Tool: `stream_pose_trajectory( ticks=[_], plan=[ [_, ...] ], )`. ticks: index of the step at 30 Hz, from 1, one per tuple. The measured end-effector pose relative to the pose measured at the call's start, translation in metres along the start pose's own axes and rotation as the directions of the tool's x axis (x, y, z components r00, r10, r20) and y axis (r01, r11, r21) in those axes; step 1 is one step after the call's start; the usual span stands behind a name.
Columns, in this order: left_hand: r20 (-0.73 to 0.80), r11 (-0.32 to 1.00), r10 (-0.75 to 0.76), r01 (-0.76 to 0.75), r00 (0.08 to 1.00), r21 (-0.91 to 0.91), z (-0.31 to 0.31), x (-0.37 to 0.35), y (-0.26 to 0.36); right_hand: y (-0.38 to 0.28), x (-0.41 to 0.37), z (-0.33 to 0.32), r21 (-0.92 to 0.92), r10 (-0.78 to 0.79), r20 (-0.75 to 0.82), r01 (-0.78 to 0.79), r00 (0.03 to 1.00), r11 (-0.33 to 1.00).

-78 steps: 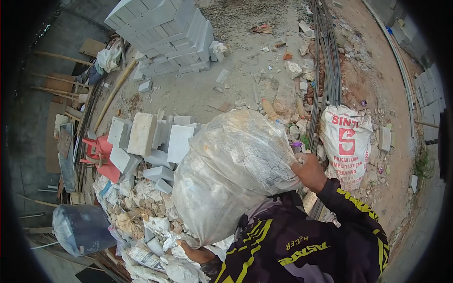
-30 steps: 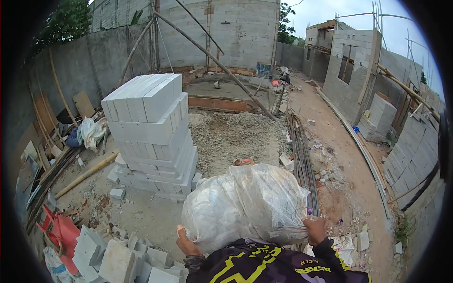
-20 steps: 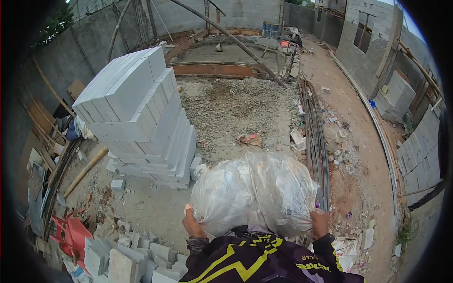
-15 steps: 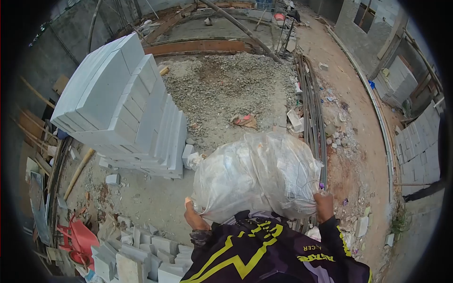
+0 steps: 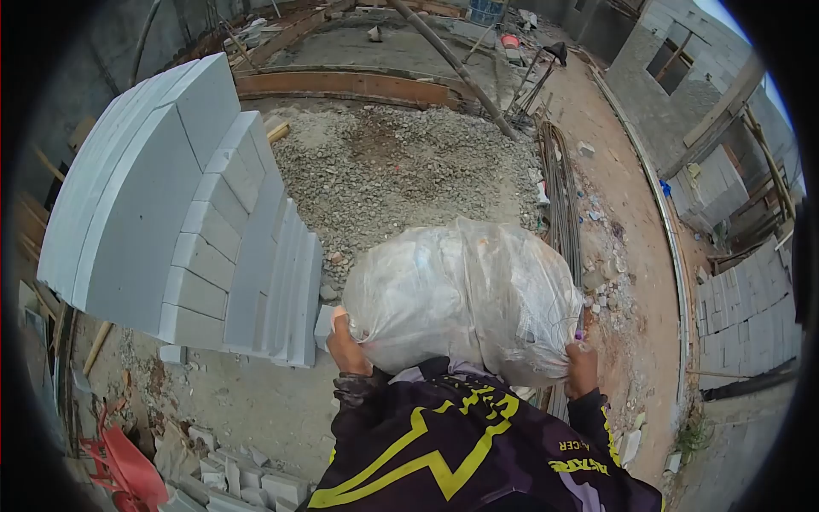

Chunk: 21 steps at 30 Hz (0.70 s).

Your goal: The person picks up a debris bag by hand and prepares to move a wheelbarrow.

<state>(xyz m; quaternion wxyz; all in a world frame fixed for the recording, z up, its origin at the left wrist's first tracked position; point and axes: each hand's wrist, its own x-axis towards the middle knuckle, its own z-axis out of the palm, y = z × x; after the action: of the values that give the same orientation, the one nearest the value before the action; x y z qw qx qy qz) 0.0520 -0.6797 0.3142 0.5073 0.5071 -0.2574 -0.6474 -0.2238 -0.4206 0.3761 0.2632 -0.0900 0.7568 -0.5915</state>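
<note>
A large, bulging clear plastic sack point(image 5: 461, 299) is held against the front of my dark, yellow-striped shirt point(image 5: 469, 435). What fills it looks whitish, but I cannot make out what it is. My left hand point(image 5: 348, 348) is closed on the sack's left end, with the thumb uppermost. At the opposite end, my right hand point(image 5: 582, 369) grips gathered plastic at the lower corner. Just beyond my left hand stands a tall stack of pale blocks point(image 5: 205, 213), stepped on its right side.
Gravel point(image 5: 401, 171) covers the ground ahead, ending at a brown form board point(image 5: 341, 85). Long steel bars point(image 5: 556, 196) lie to the right beside a dirt path point(image 5: 644, 256). A red wheelbarrow point(image 5: 128, 469) and broken blocks point(image 5: 247, 478) lie at lower left. More blocks point(image 5: 742, 316) stand at right.
The block stack appears larger and nearer on the left, and the wheelbarrow sits lower in view. Both hands still hold the sack, which is slightly higher in view.
</note>
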Motion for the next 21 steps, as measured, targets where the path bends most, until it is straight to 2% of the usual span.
stream_pose_trajectory(
  ticks=[1,3,4,7,8,10,11,14,16,18,19,21],
  plan=[
    [0.040,0.996,-0.050,0.047,0.998,0.080,0.002,0.019,0.005,0.000,-0.005,0.005,-0.067,0.023,0.006,-0.023,1.000,0.998],
    [0.063,0.992,0.124,-0.125,0.990,0.011,0.033,0.068,0.005,-0.023,0.002,0.055,0.087,-0.010,-0.116,0.020,0.993,0.996],
    [0.094,0.986,0.158,-0.162,0.983,0.035,0.043,0.086,0.013,-0.026,0.002,0.076,0.185,0.004,-0.194,0.033,0.981,0.982],
    [0.204,0.958,0.251,-0.273,0.946,0.087,0.081,0.135,0.039,-0.015,0.045,0.085,0.181,-0.030,-0.135,0.055,0.990,0.982],
    [0.218,0.948,0.278,-0.304,0.935,0.092,0.091,0.146,0.044,-0.018,0.054,0.093,0.231,-0.045,-0.115,0.070,0.992,0.970],
    [0.292,0.925,0.313,-0.360,0.904,0.124,0.114,0.177,0.056,-0.031,0.081,0.127,0.256,-0.037,-0.173,0.081,0.984,0.963],
    [0.285,0.933,0.307,-0.346,0.908,0.100,0.126,0.195,0.056,-0.039,0.097,0.144,0.262,-0.033,-0.196,0.085,0.980,0.961],
    [0.280,0.945,0.279,-0.314,0.919,0.089,0.160,0.256,0.052,-0.028,0.161,0.172,0.249,-0.072,-0.123,0.101,0.990,0.963],
    [0.307,0.942,0.249,-0.304,0.919,0.145,0.185,0.302,0.043,-0.025,0.204,0.192,0.275,-0.033,-0.115,0.064,0.993,0.959],
    [0.266,0.965,0.161,-0.207,0.951,0.158,0.216,0.351,0.040,-0.047,0.254,0.241,0.322,0.032,-0.130,0.012,0.991,0.947],
    [0.242,0.975,0.114,-0.156,0.963,0.159,0.234,0.376,0.042,-0.048,0.284,0.251,0.259,0.042,-0.135,-0.006,0.990,0.966],
    [0.196,0.960,0.150,-0.190,0.969,0.205,0.274,0.448,0.039,-0.058,0.364,0.269,0.129,0.021,-0.119,-0.006,0.993,0.992]
  ],
)
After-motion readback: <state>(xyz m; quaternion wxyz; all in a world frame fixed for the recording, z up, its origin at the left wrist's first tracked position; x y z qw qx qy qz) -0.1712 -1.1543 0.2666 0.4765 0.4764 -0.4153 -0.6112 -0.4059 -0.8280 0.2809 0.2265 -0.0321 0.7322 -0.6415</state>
